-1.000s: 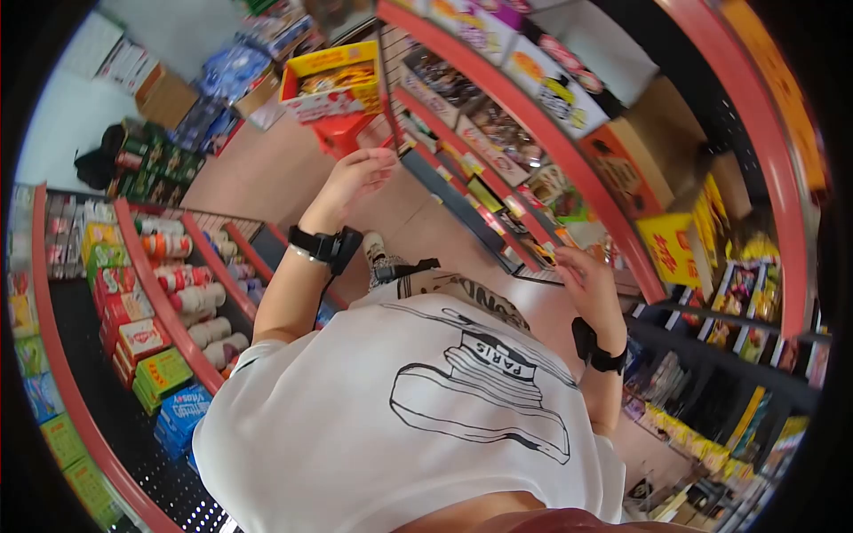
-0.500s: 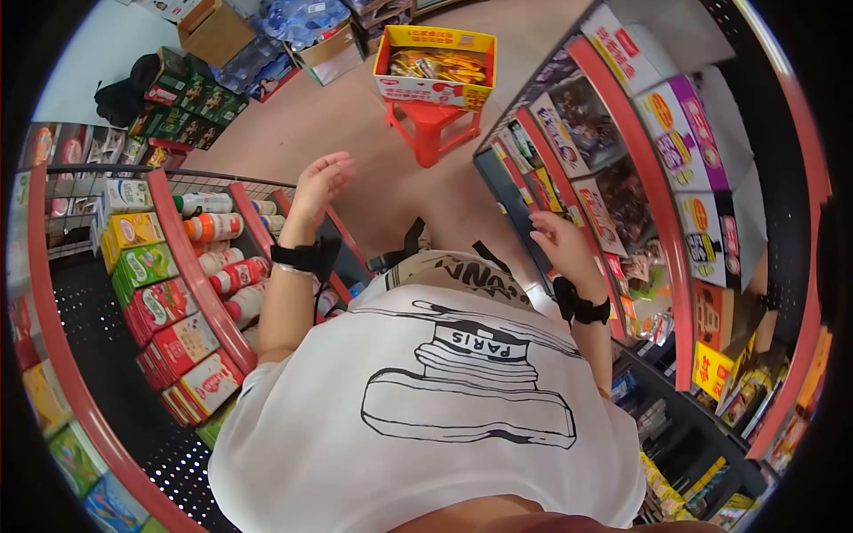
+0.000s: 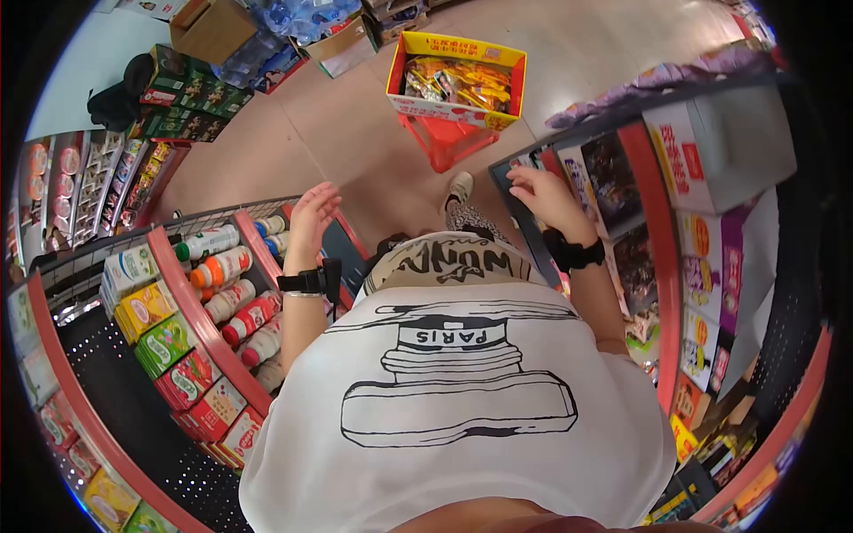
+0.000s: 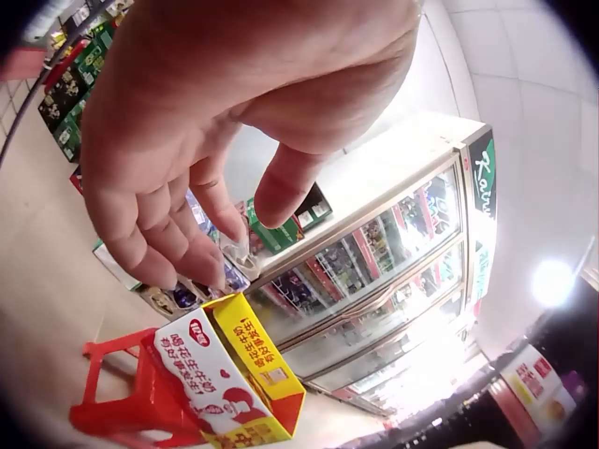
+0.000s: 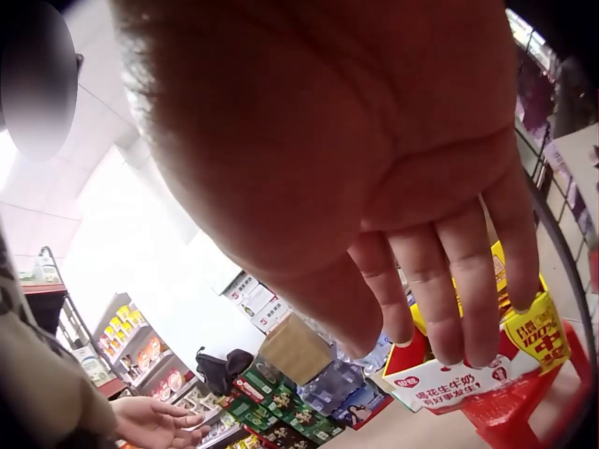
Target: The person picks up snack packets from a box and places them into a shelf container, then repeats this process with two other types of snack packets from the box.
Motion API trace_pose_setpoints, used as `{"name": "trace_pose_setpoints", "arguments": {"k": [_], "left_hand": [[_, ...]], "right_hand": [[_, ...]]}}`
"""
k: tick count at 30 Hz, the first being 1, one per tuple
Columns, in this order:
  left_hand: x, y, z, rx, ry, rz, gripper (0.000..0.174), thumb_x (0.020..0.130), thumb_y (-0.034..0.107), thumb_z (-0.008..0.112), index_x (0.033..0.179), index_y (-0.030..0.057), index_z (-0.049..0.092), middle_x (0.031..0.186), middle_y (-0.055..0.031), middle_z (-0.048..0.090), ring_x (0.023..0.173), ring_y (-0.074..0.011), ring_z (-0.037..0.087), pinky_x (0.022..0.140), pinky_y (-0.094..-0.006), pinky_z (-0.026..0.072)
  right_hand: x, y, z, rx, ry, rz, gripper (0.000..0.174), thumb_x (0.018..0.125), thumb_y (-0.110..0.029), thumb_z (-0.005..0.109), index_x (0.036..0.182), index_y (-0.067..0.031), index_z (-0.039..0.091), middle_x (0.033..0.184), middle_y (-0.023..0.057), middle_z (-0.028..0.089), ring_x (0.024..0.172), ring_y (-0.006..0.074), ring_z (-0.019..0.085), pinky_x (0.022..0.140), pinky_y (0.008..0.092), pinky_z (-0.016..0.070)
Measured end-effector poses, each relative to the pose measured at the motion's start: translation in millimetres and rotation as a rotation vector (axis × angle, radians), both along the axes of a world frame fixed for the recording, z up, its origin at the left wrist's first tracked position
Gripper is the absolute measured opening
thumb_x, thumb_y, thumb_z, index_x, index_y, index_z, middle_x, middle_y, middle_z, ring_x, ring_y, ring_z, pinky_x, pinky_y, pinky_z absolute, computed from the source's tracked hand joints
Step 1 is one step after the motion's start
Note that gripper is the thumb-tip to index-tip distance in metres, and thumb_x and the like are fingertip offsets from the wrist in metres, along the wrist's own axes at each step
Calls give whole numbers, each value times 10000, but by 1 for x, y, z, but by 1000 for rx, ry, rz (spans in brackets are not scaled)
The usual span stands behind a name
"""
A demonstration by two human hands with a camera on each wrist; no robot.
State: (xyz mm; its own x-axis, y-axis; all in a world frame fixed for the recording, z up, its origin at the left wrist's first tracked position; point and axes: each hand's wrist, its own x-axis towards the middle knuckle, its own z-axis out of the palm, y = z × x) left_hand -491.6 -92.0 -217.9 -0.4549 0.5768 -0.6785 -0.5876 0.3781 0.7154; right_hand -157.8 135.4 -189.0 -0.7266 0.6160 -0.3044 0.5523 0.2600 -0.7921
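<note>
Apart and empty, the left hand (image 3: 313, 218) hovers at ten o'clock and the right hand (image 3: 546, 197) at two, fingers relaxed. Around twelve, a box (image 3: 444, 108) of packets (image 3: 475, 84) sits on a red stool (image 3: 442, 149); bottles (image 3: 224, 266) lie at nine.

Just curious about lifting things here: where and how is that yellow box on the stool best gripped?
Probably by both short end walls, from the near side, kept level: the box is open-topped, upright and wider than deep, with loose packets inside.
</note>
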Motion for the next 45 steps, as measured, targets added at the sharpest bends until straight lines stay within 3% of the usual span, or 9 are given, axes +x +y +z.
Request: {"name": "trace_pose_setpoints", "arguments": {"k": [4, 7, 15, 17, 26, 33, 39, 41, 45], "left_hand": [[-23, 47, 11, 12, 45, 62, 300, 847, 171, 527, 1115, 39, 498, 1017, -49, 583, 896, -139, 557, 776, -262, 419], [-25, 78, 9, 12, 44, 92, 301, 844, 169, 532, 1113, 39, 498, 1009, -49, 581, 891, -142, 557, 763, -261, 422], [-48, 160, -21, -66, -19, -89, 329, 859, 180, 506, 1146, 23, 469, 1083, -89, 554, 939, -162, 543, 808, -278, 429], [-61, 194, -32, -19, -26, -167, 322, 858, 184, 506, 1136, 25, 474, 1049, -84, 567, 936, -158, 545, 805, -271, 434], [-99, 343, -126, -165, -94, -528, 322, 854, 166, 487, 1152, 47, 458, 1048, -68, 546, 952, -162, 536, 809, -279, 441], [-92, 401, -214, -297, -399, -520, 387, 853, 203, 482, 1196, 40, 407, 1126, -131, 469, 1056, -252, 471, 932, -349, 391], [-64, 422, -214, -480, -215, -503, 256, 811, 133, 511, 1054, 58, 477, 1078, -114, 465, 1035, -234, 420, 879, -411, 368], [-64, 416, -235, -320, -199, -486, 261, 800, 134, 524, 1048, 62, 483, 1025, -72, 489, 965, -200, 444, 883, -419, 361], [-62, 410, -261, -356, -218, -438, 235, 800, 136, 529, 1030, 87, 515, 971, -35, 517, 928, -165, 458, 822, -408, 374]], "right_hand": [[-45, 53, 1, 240, 4, 144, 227, 781, -73, 555, 995, 2, 556, 843, 156, 623, 798, 259, 612, 687, 311, 470], [-74, 82, 3, 177, -18, 243, 232, 778, -68, 551, 999, 2, 553, 828, 157, 621, 799, 263, 611, 689, 321, 469], [-83, 110, -18, -9, -71, 118, 231, 762, -137, 580, 970, -36, 567, 847, 155, 610, 786, 309, 588, 690, 365, 463], [-75, 114, -33, 136, -94, 109, 245, 766, -151, 575, 979, -30, 564, 858, 165, 608, 810, 312, 589, 701, 367, 466], [-79, 125, -51, -140, -278, -300, 266, 762, -102, 562, 1014, -16, 552, 805, 159, 601, 773, 295, 592, 679, 352, 459], [-114, 141, -90, -190, -339, -391, 256, 762, -96, 551, 1006, -23, 562, 835, 149, 614, 783, 292, 598, 703, 340, 466], [-123, 149, -165, -280, -143, -617, 274, 771, -101, 566, 1029, -11, 560, 923, 123, 610, 841, 215, 594, 731, 308, 471], [-136, 163, -181, -445, -225, -684, 270, 775, -87, 562, 1035, -14, 563, 951, 96, 598, 863, 191, 583, 709, 285, 480], [-160, 177, -205, -917, 6, -1098, 325, 793, -38, 534, 1115, -23, 497, 986, 71, 557, 890, 178, 576, 732, 291, 488]]}}
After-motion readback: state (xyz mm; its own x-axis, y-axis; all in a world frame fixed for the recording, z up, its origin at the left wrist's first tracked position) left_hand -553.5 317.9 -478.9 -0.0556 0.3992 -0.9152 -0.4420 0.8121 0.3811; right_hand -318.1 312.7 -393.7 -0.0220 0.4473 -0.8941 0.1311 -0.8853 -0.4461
